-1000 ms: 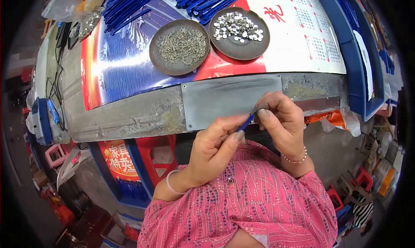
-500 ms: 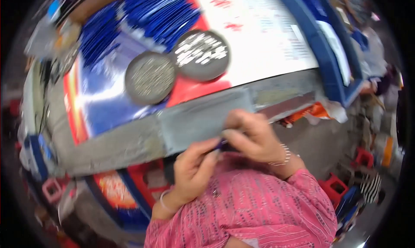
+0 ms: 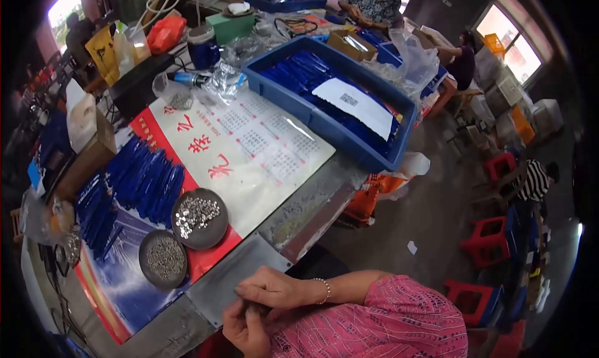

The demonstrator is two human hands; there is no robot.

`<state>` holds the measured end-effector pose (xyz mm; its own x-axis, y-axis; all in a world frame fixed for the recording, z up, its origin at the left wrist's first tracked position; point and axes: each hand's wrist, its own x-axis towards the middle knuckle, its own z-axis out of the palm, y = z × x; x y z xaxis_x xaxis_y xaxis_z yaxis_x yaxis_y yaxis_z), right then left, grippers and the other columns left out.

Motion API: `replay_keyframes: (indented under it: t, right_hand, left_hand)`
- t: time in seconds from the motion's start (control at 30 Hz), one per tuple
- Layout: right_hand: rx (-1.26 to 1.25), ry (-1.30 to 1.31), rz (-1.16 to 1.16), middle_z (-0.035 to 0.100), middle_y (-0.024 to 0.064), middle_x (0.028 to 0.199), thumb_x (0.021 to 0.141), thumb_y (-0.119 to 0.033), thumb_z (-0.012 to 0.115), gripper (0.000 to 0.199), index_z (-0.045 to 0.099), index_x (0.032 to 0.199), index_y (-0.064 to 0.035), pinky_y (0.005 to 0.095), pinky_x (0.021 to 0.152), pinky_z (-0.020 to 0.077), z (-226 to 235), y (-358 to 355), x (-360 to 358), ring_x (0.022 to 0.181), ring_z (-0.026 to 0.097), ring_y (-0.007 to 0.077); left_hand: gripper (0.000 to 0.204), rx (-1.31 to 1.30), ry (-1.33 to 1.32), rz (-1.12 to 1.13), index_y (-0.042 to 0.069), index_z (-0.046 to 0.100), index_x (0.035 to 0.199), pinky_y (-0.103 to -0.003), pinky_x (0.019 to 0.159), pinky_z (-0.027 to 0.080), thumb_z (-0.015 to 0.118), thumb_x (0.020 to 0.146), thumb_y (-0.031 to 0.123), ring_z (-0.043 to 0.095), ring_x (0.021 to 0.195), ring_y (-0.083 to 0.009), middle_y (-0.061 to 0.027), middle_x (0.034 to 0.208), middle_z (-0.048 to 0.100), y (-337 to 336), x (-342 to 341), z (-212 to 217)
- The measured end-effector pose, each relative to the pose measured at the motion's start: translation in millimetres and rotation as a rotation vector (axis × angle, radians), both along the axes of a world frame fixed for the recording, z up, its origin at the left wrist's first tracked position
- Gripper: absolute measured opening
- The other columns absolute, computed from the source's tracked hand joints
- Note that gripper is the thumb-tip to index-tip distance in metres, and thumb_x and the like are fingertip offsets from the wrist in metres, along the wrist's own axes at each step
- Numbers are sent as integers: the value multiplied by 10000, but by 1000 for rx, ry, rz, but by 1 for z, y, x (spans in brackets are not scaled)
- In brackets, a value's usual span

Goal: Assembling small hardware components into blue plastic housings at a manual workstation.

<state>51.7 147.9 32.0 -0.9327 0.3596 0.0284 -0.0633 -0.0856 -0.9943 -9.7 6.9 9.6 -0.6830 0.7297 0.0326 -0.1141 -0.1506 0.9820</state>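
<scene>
My right hand (image 3: pixel 269 287), with a beaded bracelet at the wrist, is closed at the front edge of the table. Just below it, my left hand (image 3: pixel 248 328) has its thumb and fingers pinched together. The fingertips of both hands meet, and whatever lies between them is hidden. Nearest to them on the table are two round dark dishes: one (image 3: pixel 216 232) holds shiny silver metal pieces, the other (image 3: pixel 147 272) finer, duller metal pieces. Beyond the dishes lie piles of slim dark blue pieces (image 3: pixel 147 178) on a printed calendar sheet (image 3: pixel 262 202).
A blue plastic crate (image 3: pixel 299 111) with blue packets and a white paper stands at the table's right edge. An orange bag (image 3: pixel 363 203) is below it. Red stools (image 3: pixel 486 236) stand on the floor to the right. Other people sit at the far tables.
The view has swung to the right and up, bringing the crate and the far room into sight. My hands stay together; the dark blue piece seen between the fingers earlier is hidden now.
</scene>
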Motion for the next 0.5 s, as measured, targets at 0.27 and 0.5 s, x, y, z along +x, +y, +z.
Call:
replay_keyframes:
  t: [0.27,0.5]
  right_hand:
    - [437,222,-92,461,151,617,851,-276,603,348,442,716,2,391,489,367,-4,2,-8,569,492,362]
    - [580,350,-346,412,123,584,851,-215,588,308,423,670,-27,391,464,347,-10,-4,-7,529,476,332]
  left_hand:
    - [228,-54,-91,88,15,508,1139,-162,496,290,443,922,34,391,583,-34,-5,865,566,8,1,20]
    - [253,-56,-112,52,21,466,1176,-177,497,319,437,926,44,405,589,-49,-50,938,565,16,10,39]
